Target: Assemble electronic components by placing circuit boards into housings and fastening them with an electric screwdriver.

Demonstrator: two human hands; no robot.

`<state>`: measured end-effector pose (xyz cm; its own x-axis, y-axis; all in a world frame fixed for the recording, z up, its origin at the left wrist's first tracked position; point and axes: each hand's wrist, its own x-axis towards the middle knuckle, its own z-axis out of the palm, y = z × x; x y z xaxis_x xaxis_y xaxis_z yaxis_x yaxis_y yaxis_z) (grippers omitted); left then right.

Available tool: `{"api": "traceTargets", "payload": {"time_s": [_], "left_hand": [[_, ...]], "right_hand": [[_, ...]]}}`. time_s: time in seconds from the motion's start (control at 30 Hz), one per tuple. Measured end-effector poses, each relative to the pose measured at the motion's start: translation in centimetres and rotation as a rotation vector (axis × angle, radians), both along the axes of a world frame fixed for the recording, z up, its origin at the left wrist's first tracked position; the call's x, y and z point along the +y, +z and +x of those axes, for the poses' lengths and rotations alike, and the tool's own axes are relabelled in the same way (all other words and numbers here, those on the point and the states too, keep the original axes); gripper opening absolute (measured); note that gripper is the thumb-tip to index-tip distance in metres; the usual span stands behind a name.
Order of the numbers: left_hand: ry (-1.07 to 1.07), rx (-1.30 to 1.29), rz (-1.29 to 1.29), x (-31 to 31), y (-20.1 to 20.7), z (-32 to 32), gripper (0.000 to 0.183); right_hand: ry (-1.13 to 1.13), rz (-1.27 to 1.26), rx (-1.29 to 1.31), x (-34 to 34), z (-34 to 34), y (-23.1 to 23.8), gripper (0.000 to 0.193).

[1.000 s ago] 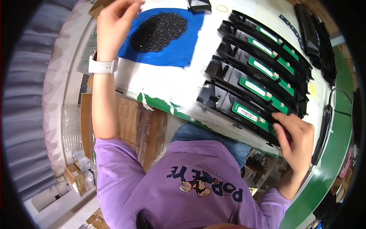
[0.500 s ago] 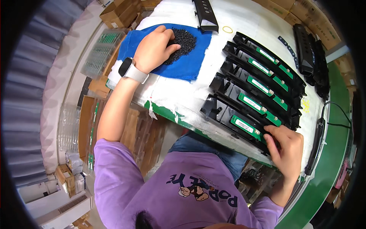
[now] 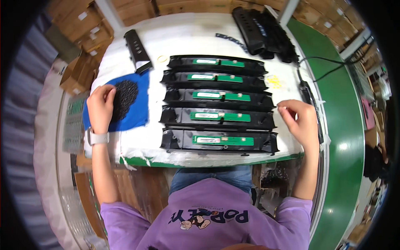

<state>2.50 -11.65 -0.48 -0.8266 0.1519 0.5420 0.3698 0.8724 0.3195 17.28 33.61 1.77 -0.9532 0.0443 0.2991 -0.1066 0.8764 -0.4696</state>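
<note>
Long black trays (image 3: pixel 182 96) ran sideways, just left of the right hand (image 3: pixel 299 118).
The left hand (image 3: pixel 100 107) was farther; I couldn't tell if either hand's fingers (image 3: pixel 288 103) were together.

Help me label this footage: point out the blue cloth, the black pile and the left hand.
Blue cloth (image 3: pixel 143 110), head view: bare right side.
Black pile (image 3: pixel 126 98), head view: its middle.
Left hand (image 3: pixel 101 109), head view: its middle.

We worked in an assembly workshop: black housings (image 3: pixel 216 104) with green circuit boards (image 3: pixel 236 96) lined our bench (image 3: pixel 187 33), cardboard boxes (image 3: pixel 79 25) stacked far left.
</note>
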Motion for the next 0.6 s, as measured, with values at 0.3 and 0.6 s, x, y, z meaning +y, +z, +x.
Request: {"api": "traceTargets", "payload": {"time_s": [0.3,0.6], "left_hand": [[0.042,-0.091,0.215,-0.7,-1.1,-1.6,0.019],[0.075,-0.111,0.305,-1.3,-2.3,-3.7,0.033]], "right_hand": [[-0.579,0.526,0.235,8.6,0.8,-2.8,0.047],[-0.615,0.416,-0.122,9.2,0.1,-3.1,0.046]]}}
